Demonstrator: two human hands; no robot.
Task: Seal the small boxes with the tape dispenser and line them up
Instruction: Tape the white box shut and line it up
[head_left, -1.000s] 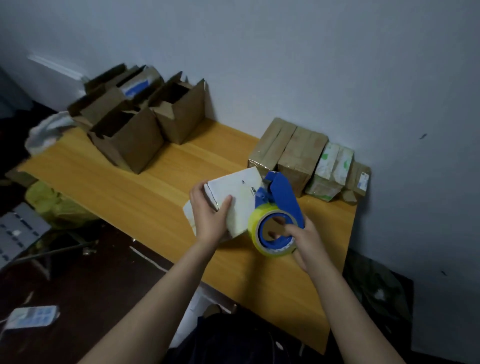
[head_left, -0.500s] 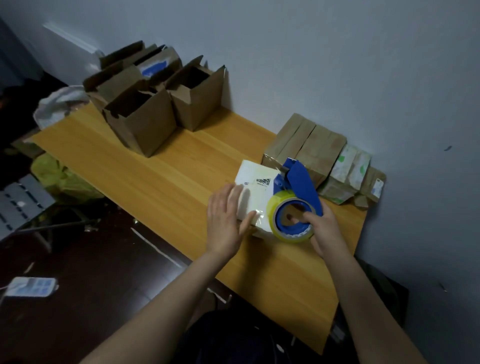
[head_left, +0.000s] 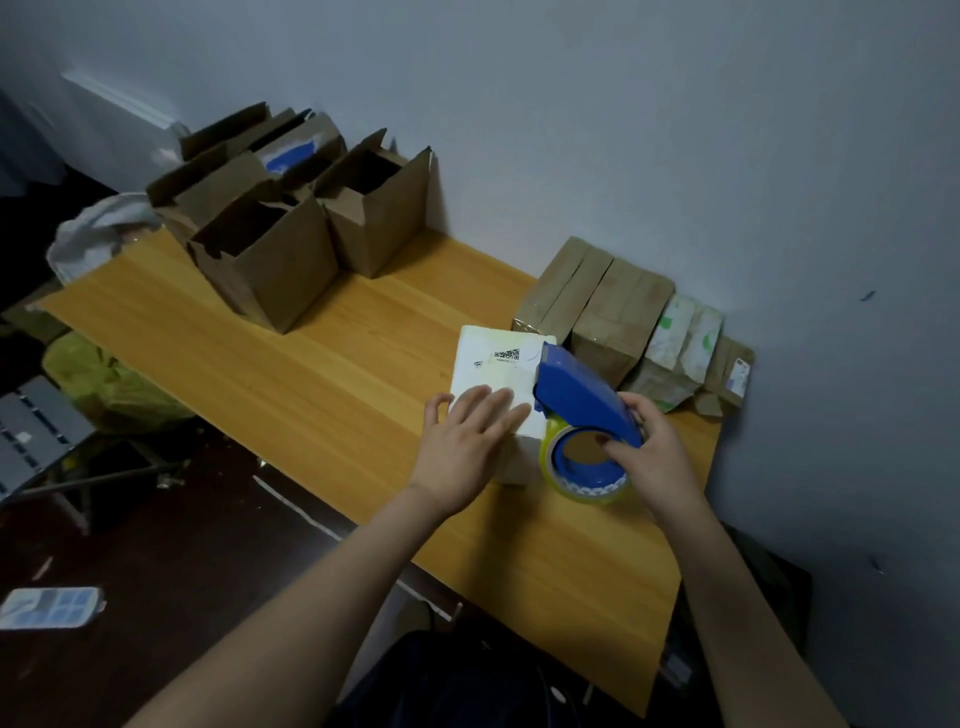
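Blue plastic tape dispenser (head_left: 582, 400) gripped in right hand (head_left: 654, 457), nose on small white cardboard box (head_left: 493, 369); left hand (head_left: 467, 447) fingers flat, pressing box top.

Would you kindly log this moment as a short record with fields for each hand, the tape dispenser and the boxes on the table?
left hand: lies flat on the white box, fingers straight
right hand: grips the blue tape dispenser
tape dispenser: nose on the white box's top, near its right edge
closed boxes: row against the wall, behind the white box
open boxes: cluster at the table's far left end
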